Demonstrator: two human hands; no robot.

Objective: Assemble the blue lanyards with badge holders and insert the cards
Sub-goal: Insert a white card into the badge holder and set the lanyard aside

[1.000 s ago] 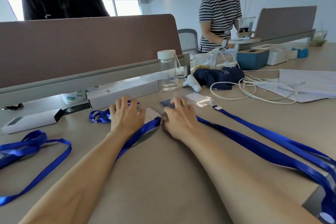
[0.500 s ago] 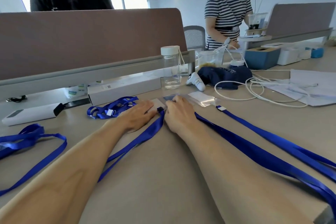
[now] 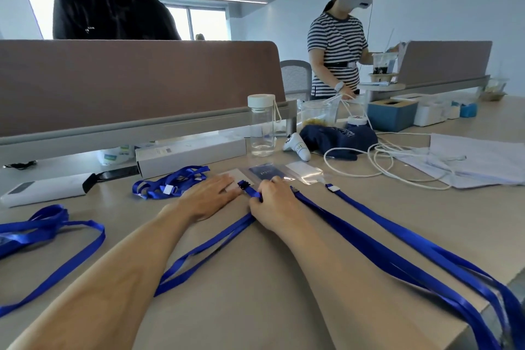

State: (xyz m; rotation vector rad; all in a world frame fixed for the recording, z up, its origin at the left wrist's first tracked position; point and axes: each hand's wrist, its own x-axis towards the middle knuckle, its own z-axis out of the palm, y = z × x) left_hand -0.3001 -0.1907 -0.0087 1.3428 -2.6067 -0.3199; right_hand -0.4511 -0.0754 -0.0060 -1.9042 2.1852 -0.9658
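Since half a second ago, little has been moved: the blue lanyard (image 3: pixel 250 192) is pinched by the right hand (image 3: pixel 272 202) near its black clip (image 3: pixel 243 185), beside the badge holder (image 3: pixel 265 172); the left hand (image 3: pixel 210 197) is laid flat, spread on the table (image 3: pixel 255 293).

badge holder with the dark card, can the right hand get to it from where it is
Probably yes. The right hand lies at the near edge of the badge holder, fingers pinching the lanyard near its black clip. Nothing lies between them, though it must free the strap first.
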